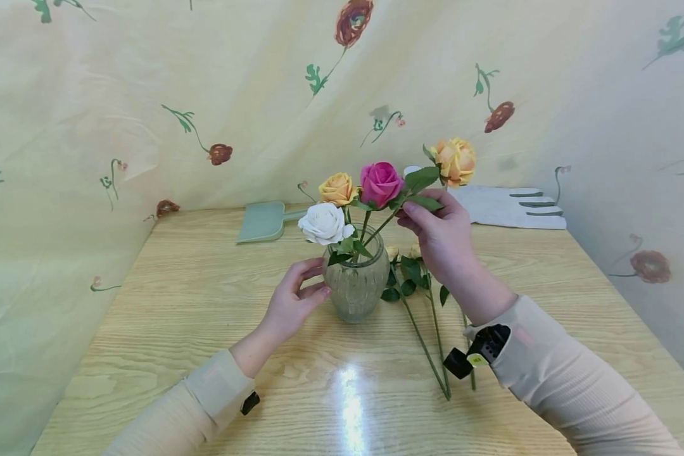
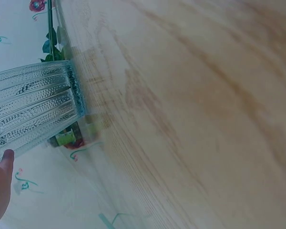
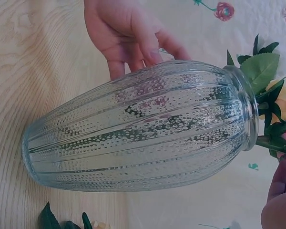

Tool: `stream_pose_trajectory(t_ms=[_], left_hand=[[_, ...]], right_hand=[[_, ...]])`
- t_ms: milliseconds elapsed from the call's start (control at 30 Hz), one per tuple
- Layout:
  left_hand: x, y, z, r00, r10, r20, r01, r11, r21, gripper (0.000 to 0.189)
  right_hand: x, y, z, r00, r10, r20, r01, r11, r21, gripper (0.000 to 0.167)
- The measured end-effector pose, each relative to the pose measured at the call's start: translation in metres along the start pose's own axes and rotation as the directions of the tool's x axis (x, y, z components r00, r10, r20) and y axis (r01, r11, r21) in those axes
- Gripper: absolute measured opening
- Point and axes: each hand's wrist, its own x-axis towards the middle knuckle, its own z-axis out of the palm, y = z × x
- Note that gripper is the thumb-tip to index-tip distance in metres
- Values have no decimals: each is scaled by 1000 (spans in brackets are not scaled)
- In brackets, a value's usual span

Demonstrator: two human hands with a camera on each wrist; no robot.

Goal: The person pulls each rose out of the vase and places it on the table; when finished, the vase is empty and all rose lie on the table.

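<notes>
A ribbed glass vase [image 1: 356, 294] stands upright on the wooden table, holding a white rose [image 1: 322, 223], a yellow rose [image 1: 337, 189] and a magenta rose [image 1: 380, 183]. My left hand [image 1: 292, 299] holds the vase by its left side, thumb in front and fingers curving behind; its thumb also touches the glass in the right wrist view. With my right hand [image 1: 447, 240] I pinch a peach-yellow rose [image 1: 455, 162] by its leafy stem below the bloom. That stem slants down into the vase mouth. Part of a white bloom [image 1: 411, 170] peeks out behind the leaves.
Several loose roses with green stems [image 1: 418, 329] lie right of the vase, partly hidden under my right forearm. A pale green dustpan [image 1: 262, 221] lies at the back left, and a white glove [image 1: 515, 209] at the back right. Flowered cloth [image 1: 262, 82] hangs behind the table.
</notes>
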Motion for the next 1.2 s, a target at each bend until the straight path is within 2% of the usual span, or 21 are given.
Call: stream_pose_trajectory(t_ms=[167,300,600,867,1133,1200], left_hand=[[0,0,-1,1000,0,-2,0,1000,7,50],[0,1,0,1000,6,0,-6,1000,12,49],[0,1,0,1000,12,-4,-12,1000,16,49],[-1,2,-1,1000,-5,-6,5,1000,30,49],[-1,1,1,1000,22,-13,-21,999,37,50],[0,2,1,1000,27,-13,-27,999,36,49]], right_hand=[[0,-2,2,998,-52,-28,53,998,35,17],[1,-6,4,992,-108,-60,114,988,106,15],[2,-19,4,967,-193,-166,225,953,204,16],[5,-37,5,945,-268,-189,310,916,253,16],[7,-54,0,939,-256,-229,325,880,346,17],[8,-59,-3,932,-265,-247,342,870,355,18]])
